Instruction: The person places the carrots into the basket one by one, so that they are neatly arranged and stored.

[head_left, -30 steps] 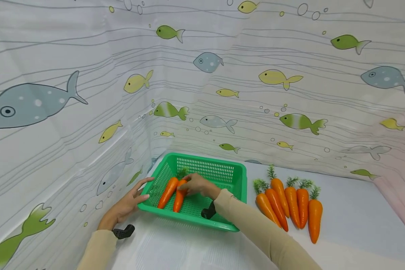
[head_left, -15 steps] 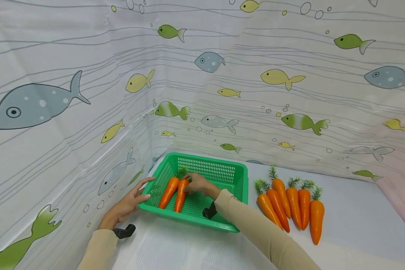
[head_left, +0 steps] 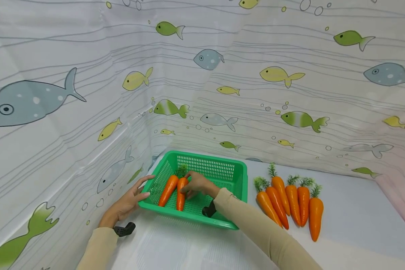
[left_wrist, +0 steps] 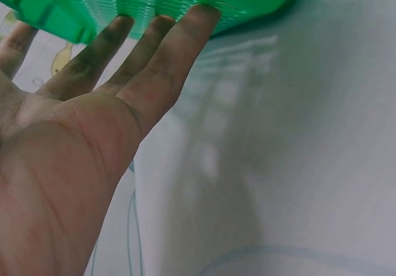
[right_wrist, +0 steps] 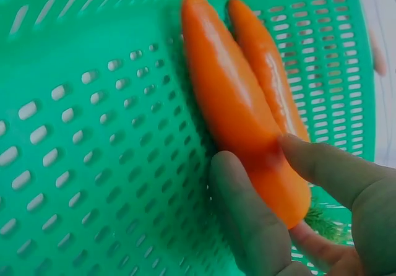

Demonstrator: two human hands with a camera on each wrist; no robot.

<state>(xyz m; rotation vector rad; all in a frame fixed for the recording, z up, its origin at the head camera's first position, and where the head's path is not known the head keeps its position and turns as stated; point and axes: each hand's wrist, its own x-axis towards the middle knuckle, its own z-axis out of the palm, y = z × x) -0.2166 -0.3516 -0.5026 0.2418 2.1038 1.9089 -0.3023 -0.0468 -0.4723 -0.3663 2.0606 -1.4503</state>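
Nearest the viewer, beige sleeves (head_left: 264, 234) lead to both hands, and each wrist carries a black mount (head_left: 124, 229). The left hand (head_left: 129, 202) has its fingers extended and well spread, with nothing in their hold; in the left wrist view their tips touch the outer wall of the basket (head_left: 189, 216). This basket is green and perforated, standing just right of the left fingers and beneath the right ones. The right hand (head_left: 200, 184) reaches inside it, fingers bent and parted by the thickness of the gripped carrot (head_left: 180, 200), which they hold near its thick end. In the right wrist view the thumb rests on the upper face and another finger lies along the opposite flank; firmness of grip cannot be told. The gripped carrot lies in the basket, its tip pointing from the right fingers toward the viewer. A second carrot (head_left: 168, 192) lies close alongside, left of the right fingers, between them and the left hand. Green leaves (head_left: 181, 171) show just beyond the right fingertips. Well to the right of these fingers, outside the basket, six carrots (head_left: 292, 200) lie in a cluster on the white worktop (head_left: 351, 217), leafy ends away from the viewer. Farthest beyond all fingers hangs a fish-print sheet (head_left: 244, 108).
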